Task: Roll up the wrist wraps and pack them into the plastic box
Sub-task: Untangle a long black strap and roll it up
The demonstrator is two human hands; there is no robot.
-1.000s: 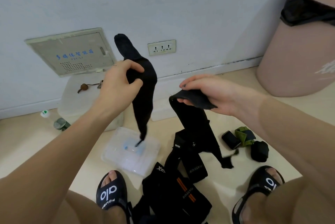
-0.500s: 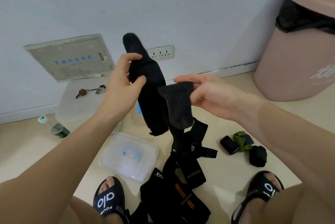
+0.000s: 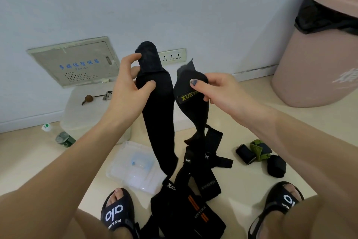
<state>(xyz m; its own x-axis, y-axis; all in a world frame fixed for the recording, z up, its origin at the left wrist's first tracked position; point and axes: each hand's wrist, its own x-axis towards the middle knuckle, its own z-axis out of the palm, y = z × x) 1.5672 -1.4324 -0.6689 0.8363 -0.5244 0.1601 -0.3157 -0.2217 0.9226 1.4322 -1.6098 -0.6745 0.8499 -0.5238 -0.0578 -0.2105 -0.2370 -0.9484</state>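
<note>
My left hand (image 3: 129, 91) grips the upper part of a long black wrist wrap (image 3: 158, 114) that hangs down toward the floor, its top end standing above my fingers. My right hand (image 3: 219, 91) pinches the top of a second black wrap (image 3: 191, 111) with a yellow XUEYI label, which trails down into the pile. Below, several loose black wraps (image 3: 186, 200) lie heaped between my feet. Three rolled wraps (image 3: 259, 154), two black and one green, sit on the floor to the right. A clear plastic lid (image 3: 133, 165) lies flat by my left foot, and the frosted plastic box (image 3: 87, 114) stands behind it.
A keyring (image 3: 96, 97) rests on the frosted box. A plastic bottle (image 3: 58, 135) lies left of it by the wall. A pink bin (image 3: 317, 60) with a black liner stands at the right. My sandalled feet (image 3: 116, 213) flank the pile.
My right hand has drawn its wrap away to the right and turned it, so the yellow label shows. The wrap in my left hand hangs longer and straighter.
</note>
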